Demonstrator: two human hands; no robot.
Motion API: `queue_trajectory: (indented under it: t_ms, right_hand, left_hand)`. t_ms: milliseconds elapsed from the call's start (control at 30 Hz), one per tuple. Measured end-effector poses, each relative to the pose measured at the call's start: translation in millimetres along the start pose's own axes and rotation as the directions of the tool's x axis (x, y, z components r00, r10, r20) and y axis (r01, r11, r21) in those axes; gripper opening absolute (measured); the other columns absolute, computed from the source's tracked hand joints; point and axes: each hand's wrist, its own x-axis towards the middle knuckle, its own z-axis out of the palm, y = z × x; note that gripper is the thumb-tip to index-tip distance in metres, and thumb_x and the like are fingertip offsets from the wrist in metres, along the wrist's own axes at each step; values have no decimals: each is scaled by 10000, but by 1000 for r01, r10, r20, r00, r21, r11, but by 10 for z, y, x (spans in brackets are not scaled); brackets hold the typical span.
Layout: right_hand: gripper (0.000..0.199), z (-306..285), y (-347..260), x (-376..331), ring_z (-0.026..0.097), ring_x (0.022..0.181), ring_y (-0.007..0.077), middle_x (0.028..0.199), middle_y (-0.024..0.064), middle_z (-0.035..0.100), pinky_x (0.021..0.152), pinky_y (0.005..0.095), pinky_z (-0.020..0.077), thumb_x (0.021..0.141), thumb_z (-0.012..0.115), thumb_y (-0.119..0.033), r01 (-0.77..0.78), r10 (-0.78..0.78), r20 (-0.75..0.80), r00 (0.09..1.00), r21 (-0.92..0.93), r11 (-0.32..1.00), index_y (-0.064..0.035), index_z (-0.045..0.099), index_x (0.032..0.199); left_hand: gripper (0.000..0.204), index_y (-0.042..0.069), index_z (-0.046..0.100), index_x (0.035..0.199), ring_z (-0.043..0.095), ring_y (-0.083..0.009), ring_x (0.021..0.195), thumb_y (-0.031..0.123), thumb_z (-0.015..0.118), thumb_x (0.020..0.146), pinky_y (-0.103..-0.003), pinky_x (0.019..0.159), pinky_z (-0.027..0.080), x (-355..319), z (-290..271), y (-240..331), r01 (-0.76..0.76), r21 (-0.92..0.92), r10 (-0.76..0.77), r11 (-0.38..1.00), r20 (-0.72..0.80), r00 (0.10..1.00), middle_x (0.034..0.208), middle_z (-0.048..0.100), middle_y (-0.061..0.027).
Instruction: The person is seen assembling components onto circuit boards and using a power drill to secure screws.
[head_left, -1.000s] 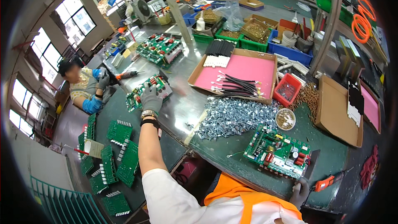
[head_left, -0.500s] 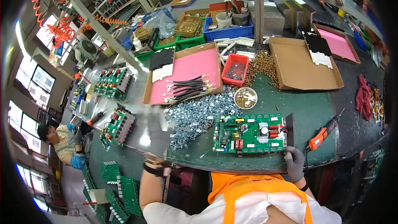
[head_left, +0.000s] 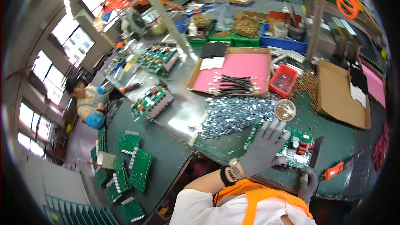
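Note:
My left hand (head_left: 263,149), in a grey glove, reaches over the green circuit board (head_left: 298,146) with its fingers apart. It hides the board's left-middle part, and I cannot tell whether the palm touches it. Beside the board's near right corner is my right hand (head_left: 307,182), gloved too, its fingers curled. What they hold, if anything, is hidden. Red and white components stand on the board, and a dark plate (head_left: 318,151) rises at its right end. Beyond my left fingertips sits a round white tub (head_left: 285,110) of small brass-coloured parts.
A heap of small metal clips (head_left: 233,114) spreads left of the board. An orange power tool (head_left: 334,170) lies to the right. Behind are a red bin (head_left: 283,81), a pink-lined box (head_left: 241,68) and a cardboard tray (head_left: 339,96). At far left a co-worker (head_left: 89,104) holds a tool.
My left hand has swung from the table's near edge, left of the board, to over the board. My right hand stays by its near corner. The whole view has shifted, placing the bench farther right.

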Motion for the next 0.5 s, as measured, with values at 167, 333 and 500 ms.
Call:
queue_trajectory:
  t_ms: [167, 333, 500]
  right_hand:
    - [199, -73, 378, 38, 479, 701, 59, 912, 16, 566, 605, 199, 394, 913, 488, -6, 123, -123, 8, 992, 30, 992, -32, 601, 1075]
    - [185, -93, 464, 63, 490, 714, 60, 926, 23, 580, 604, 194, 396, 917, 502, -13, 67, -67, 15, 998, 47, 997, -35, 601, 1072]
    - [159, -9, 139, -7, 567, 804, 149, 906, 69, 611, 736, 285, 466, 905, 558, -25, 60, -62, -50, 997, -52, 997, -19, 642, 1040]
  left_hand:
    - [810, -6, 398, 1400, 343, -400, 1354, 551, 564, 836, -545, 1157, 199, -24, 190, 28, 43, 8, -43, 999, 36, 998, 1426, 404, -227]
    - [823, -13, 390, 1405, 335, -403, 1360, 555, 559, 833, -554, 1154, 200, -20, 167, 33, 58, -31, -56, 998, 66, 996, 1432, 397, -235]
    - [801, -3, 395, 1405, 298, -429, 1387, 558, 550, 855, -558, 1157, 185, 46, 81, 106, -9, -135, 6, 991, -24, 1000, 1468, 360, -249]
